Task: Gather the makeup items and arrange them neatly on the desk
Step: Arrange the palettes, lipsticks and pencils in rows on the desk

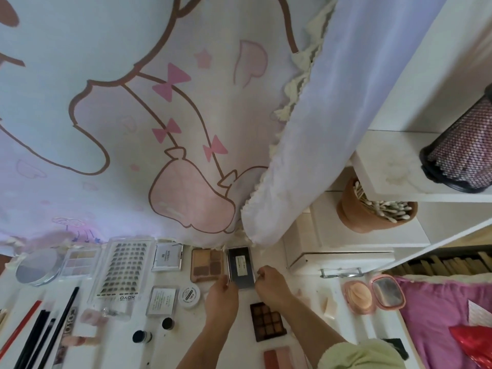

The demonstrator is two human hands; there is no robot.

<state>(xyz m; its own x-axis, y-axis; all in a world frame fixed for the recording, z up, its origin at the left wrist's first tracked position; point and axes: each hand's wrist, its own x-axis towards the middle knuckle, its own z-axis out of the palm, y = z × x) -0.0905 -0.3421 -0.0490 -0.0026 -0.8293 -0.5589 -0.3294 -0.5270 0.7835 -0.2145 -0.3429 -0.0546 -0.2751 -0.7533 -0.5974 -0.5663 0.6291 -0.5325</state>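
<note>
Head view: pinching the near left corner of a black case [240, 265] with the left hand [222, 294], fingers curled onto its edge, and pinching the near right corner with the right hand [272, 286] in the same way. Holding the case about level at the far edge of the white desk [239, 342], just below the hem of the curtain [159, 129]; resting on the desk or just off it, cannot tell. Sitting just beside a brown palette [207, 265] on its left. Lining up farther left along the far row: a white box [167, 257], a lash tray [125, 270], a pale palette [80, 261], a round mirror [37, 266]. Lying nearer, between the forearms, a dark palette [267, 322]. Sitting just left of the left hand, a white jar [189, 295]. Lying open well right of the hands, a pink compact [374, 292]. Lying at the near left, pencils [45, 328].
</note>
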